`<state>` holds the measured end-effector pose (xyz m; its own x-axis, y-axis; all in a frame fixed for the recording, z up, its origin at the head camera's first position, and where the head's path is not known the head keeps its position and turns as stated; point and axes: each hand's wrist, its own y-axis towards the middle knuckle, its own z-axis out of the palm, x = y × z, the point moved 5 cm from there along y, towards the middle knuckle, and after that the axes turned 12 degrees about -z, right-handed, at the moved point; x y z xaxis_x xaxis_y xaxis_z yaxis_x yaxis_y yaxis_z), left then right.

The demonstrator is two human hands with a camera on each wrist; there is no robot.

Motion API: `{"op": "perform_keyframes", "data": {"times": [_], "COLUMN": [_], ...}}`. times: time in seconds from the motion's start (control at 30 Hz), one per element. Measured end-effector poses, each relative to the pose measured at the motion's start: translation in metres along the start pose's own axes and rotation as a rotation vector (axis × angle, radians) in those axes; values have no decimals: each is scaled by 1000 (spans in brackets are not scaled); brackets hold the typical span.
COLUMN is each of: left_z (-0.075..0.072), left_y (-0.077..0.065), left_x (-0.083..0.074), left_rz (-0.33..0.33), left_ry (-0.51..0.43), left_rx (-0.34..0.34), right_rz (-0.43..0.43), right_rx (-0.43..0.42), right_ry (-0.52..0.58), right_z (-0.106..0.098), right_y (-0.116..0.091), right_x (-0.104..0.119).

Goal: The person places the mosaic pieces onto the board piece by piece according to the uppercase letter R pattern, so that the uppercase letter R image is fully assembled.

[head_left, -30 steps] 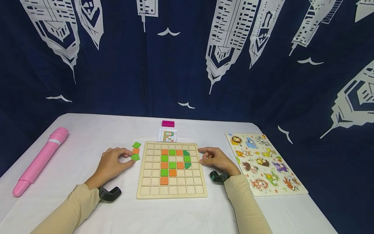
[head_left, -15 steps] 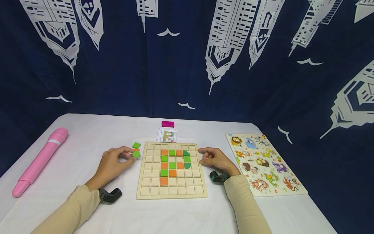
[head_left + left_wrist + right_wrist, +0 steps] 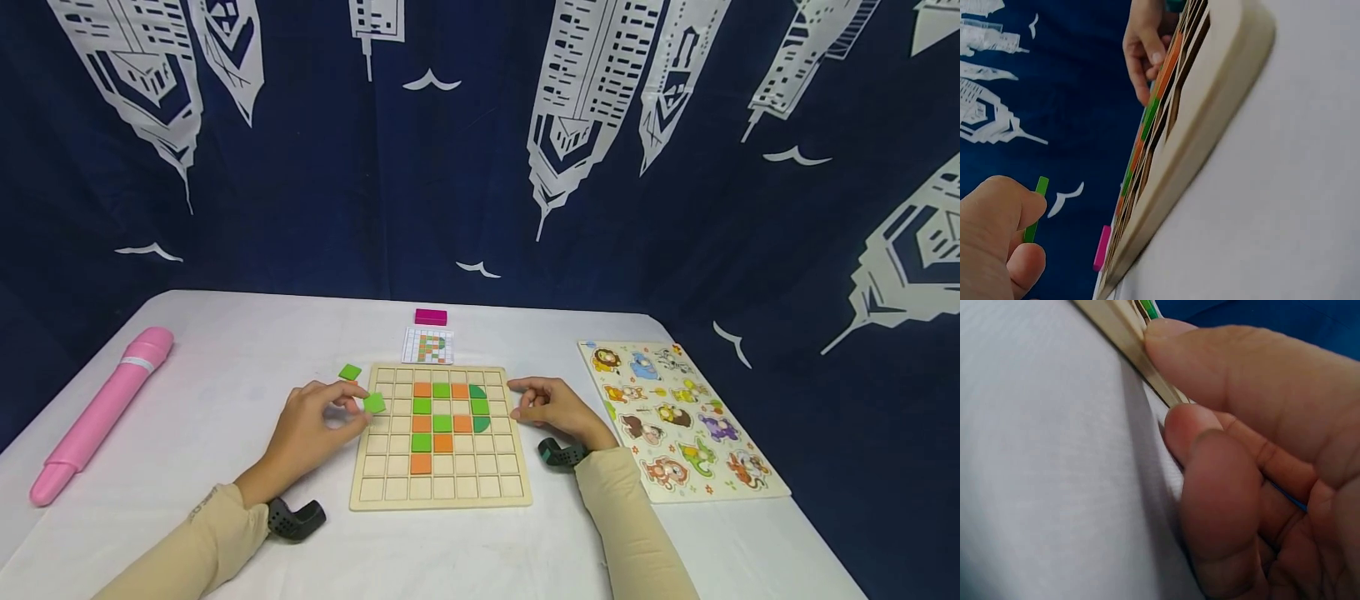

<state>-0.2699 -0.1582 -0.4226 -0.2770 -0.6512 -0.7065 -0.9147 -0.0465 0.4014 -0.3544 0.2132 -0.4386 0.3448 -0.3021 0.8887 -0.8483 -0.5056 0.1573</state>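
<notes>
My left hand (image 3: 315,421) pinches a green square tile (image 3: 374,403) between thumb and fingertips, over the left edge of a wooden grid board (image 3: 480,487). In the left wrist view the tile (image 3: 1042,186) stands edge-on between the fingers. Orange, light green and dark green tiles form a P-like shape on the board; the dark green ones are rounded at a corner. My right hand (image 3: 553,406) rests at the board's right edge, index finger extended and fingertips right at the rim. A loose green tile (image 3: 350,372) lies left of the board, beside a mostly hidden orange one.
Behind the board lie a pattern card (image 3: 428,346) and a magenta block (image 3: 431,317). An animal puzzle board (image 3: 657,454) occupies the table's right side. On the left lies a long pink tube (image 3: 105,408). A dark blue curtain (image 3: 322,192) hangs beyond the table.
My left hand has lifted the green tile from beside the loose tiles and carried it right, over the board's left edge. The right hand has stayed at the board's edge.
</notes>
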Motion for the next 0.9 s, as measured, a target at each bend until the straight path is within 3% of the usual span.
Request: {"op": "perform_keyframes", "data": {"times": [0.3, 0.63, 0.9], "left_z": [13, 29, 39], "left_y": [-13, -25, -31], "left_x": [-22, -28, -32], "left_rz": [85, 190, 186], "left_ry": [-14, -37, -45], "left_rx": [53, 238, 380], "right_rz": [0, -3, -17], "right_rx": [-1, 3, 7], "right_ry": [-16, -15, 0], "right_z": [0, 0, 0], "right_y": [-1, -1, 0], "right_x": [1, 1, 0]}}
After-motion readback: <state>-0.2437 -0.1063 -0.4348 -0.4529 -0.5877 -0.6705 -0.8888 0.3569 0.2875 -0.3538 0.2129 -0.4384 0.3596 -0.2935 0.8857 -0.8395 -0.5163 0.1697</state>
